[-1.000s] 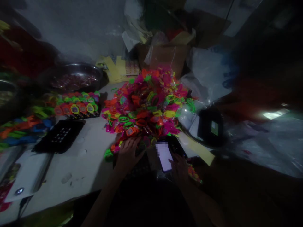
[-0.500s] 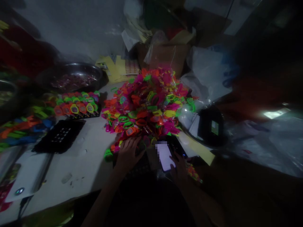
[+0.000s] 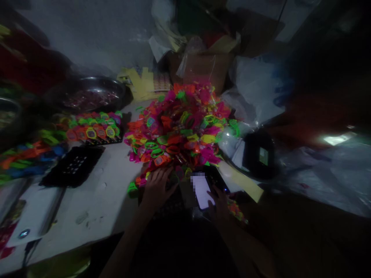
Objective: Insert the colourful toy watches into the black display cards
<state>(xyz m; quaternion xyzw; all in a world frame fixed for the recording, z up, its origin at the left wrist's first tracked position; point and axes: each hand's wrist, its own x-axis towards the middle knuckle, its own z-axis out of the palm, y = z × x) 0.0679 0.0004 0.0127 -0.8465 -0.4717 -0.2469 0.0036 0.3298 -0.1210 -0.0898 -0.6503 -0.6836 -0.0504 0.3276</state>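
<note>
A big heap of bright toy watches [image 3: 181, 127] in pink, orange, green and yellow lies on the white table [image 3: 101, 197]. My left hand [image 3: 156, 187] rests palm down at the heap's near edge, fingers stretched out flat over a dark tray [image 3: 171, 204]. My right hand [image 3: 220, 202] sits beside a lit phone [image 3: 203, 190] and touches its lower right side; its fingers are dim and hard to read.
A filled tray of watches [image 3: 95, 131] and an empty black tray [image 3: 72, 166] lie to the left. A metal bowl [image 3: 92, 94] stands behind them. Cardboard boxes [image 3: 203, 65] and plastic bags [image 3: 255, 92] crowd the back right. A dark round object [image 3: 259, 154] sits right of the heap.
My right hand has slid slightly up along the phone's side. The left hand and the heap stay where they were.
</note>
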